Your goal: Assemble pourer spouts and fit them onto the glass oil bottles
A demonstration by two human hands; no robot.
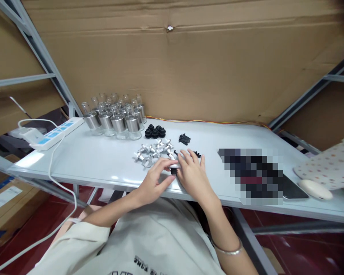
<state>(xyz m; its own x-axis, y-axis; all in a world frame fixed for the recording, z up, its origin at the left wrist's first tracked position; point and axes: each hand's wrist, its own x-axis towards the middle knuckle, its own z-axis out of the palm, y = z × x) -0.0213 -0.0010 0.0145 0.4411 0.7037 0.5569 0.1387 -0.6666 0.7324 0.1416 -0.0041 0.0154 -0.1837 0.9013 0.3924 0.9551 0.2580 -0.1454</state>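
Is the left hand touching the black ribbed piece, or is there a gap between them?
Touching: the head view shows the left hand gripping the black ribbed piece, with the thumb tip against its side.

Close by the near edge of the surface (pixel 103 160), a head-worn camera is looking forward and down, facing the cardboard (pixel 189 68).

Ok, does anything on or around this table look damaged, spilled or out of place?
One thing: a small ragged hole in the cardboard panel behind the table, high up near the middle, showing white against the brown. The silver parts lie jumbled, while the bottles stand upright together. I see no spill.
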